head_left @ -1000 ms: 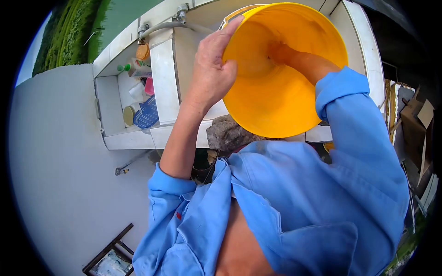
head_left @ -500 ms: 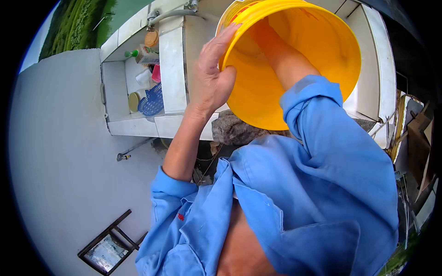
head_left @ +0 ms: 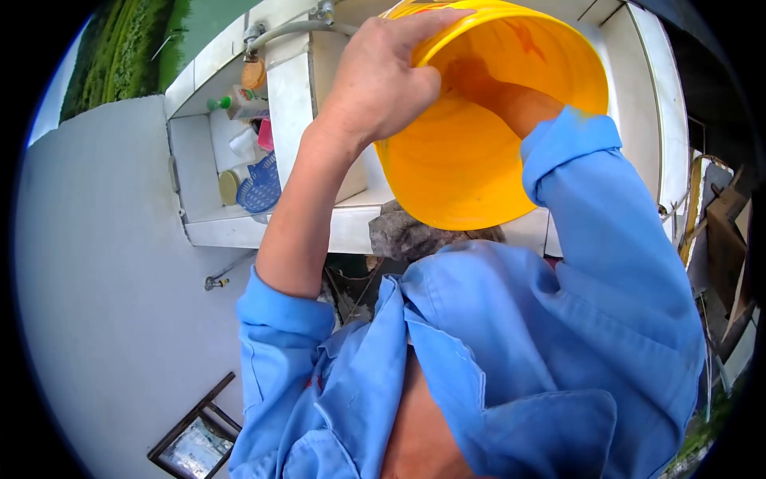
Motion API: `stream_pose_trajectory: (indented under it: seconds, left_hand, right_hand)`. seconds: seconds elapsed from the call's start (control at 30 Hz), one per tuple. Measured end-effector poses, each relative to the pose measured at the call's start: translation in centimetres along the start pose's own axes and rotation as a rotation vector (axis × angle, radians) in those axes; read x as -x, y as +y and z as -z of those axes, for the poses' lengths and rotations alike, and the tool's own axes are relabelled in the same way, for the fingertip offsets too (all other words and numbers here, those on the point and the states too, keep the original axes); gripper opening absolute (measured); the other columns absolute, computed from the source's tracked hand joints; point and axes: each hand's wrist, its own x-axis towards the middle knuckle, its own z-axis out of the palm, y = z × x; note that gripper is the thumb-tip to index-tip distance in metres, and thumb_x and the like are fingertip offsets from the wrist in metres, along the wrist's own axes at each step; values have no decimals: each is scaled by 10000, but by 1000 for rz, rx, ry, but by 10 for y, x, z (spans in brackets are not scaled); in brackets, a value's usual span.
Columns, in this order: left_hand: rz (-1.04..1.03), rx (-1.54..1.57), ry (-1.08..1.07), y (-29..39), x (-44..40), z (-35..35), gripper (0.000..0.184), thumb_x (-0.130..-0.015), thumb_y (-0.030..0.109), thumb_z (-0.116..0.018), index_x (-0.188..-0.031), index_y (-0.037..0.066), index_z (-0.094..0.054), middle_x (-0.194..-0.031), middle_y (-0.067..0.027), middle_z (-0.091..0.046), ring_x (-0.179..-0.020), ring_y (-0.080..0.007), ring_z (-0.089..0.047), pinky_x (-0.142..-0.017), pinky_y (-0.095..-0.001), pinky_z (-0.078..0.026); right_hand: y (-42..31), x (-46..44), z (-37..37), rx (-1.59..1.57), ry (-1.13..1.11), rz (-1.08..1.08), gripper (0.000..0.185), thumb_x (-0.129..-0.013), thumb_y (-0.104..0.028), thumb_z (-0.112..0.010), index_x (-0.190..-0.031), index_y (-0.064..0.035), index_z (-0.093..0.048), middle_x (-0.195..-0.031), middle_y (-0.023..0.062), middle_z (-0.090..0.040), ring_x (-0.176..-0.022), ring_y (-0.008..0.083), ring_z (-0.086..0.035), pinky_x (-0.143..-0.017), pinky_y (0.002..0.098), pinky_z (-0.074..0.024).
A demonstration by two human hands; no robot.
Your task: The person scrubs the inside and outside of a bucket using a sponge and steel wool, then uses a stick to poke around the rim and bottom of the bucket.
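Note:
A large yellow bucket [head_left: 471, 176] is tipped on its side over the tiled sink, its mouth turned toward me. My left hand [head_left: 391, 76] grips the bucket's rim at the upper left, thumb on the inner side and fingers over the outside. Deep inside the bucket is my right hand [head_left: 469, 78], near the inner wall; its fingers are blurred and shaded, so whatever they hold, if anything, cannot be made out. Reddish marks show on the inner wall near the top.
White tiled sink edge [head_left: 355, 227]; grey cloth-like bundle [head_left: 407, 233] below the bucket. A left compartment holds a blue basket [head_left: 259, 185], green-capped bottle [head_left: 246, 104] and jar [head_left: 230, 187]. Tap [head_left: 323, 11] behind. Cardboard [head_left: 726, 239] at right, dark-framed stool [head_left: 195, 443] lower left.
My left hand has shifted along the rim, further over its upper left. Inside the bucket, my right hand has moved about the wall, and the bucket has tilted and shifted slightly.

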Motion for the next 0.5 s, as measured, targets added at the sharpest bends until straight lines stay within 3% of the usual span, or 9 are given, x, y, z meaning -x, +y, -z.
stream_pose_trajectory:
  seconds: [0.1, 0.17, 0.27, 0.3, 0.37, 0.4, 0.5]
  left_hand:
    - [57, -205, 53, 6, 4, 3, 581, -598, -114, -404, -1139, 8, -575, -1177, -151, -560, -1116, -273, -515, -965, -310, -366]
    - [320, -77, 49, -8, 14, 7, 545, -633, -7, -469, -1138, 137, -615, -1136, -91, -596, -1079, -255, -506, -958, -324, -382]
    - [257, -148, 155, -20, 33, 11, 525, -630, 39, -488, -1124, 143, -629, -1100, -76, -614, -1001, -234, -498, -931, -305, -388]
    - [291, -172, 149, -17, 36, 14, 580, -593, 84, -473, -1158, 66, -607, -1002, -60, -594, -934, -152, -484, -914, -258, -353]
    - [307, -148, 155, -17, 43, 13, 587, -589, 78, -463, -1159, 65, -605, -985, -51, -595, -930, -149, -476, -912, -256, -348]
    - [310, -133, 179, -18, 44, 15, 595, -586, 71, -452, -1160, 63, -604, -967, -41, -596, -925, -145, -467, -909, -254, -342]
    - [299, -173, 136, -16, 44, 19, 610, -572, 70, -440, -1160, 62, -603, -1023, -45, -615, -943, -147, -459, -935, -271, -337]
  right_hand:
    - [17, 10, -1, 148, -161, -41, 164, -820, -159, -573, -952, -71, -613, -724, 62, -606, -627, 169, -599, -495, 308, -491]
    - [2, 9, -28, -33, -244, -100, 165, -822, -165, -575, -953, -73, -613, -714, 58, -604, -616, 162, -598, -488, 304, -490]
    - [-60, -8, -59, -723, -146, -192, 167, -825, -175, -579, -954, -74, -613, -701, 51, -601, -600, 151, -596, -478, 297, -489]
    - [-82, -23, -63, -1075, -105, -243, 167, -826, -178, -581, -954, -75, -613, -696, 49, -600, -595, 148, -596, -474, 295, -489]
    - [-113, -60, -54, -1789, -101, -486, 169, -828, -185, -583, -954, -76, -613, -687, 45, -598, -584, 141, -595, -467, 291, -488]
    - [-125, -78, -46, -1973, -102, -588, 170, -829, -188, -585, -954, -77, -613, -682, 43, -597, -579, 137, -594, -464, 289, -488]
    - [-149, -98, -38, -1918, 206, -474, 220, -849, -241, -560, -997, -87, -613, -816, 32, -603, -724, 134, -591, -590, 310, -489]
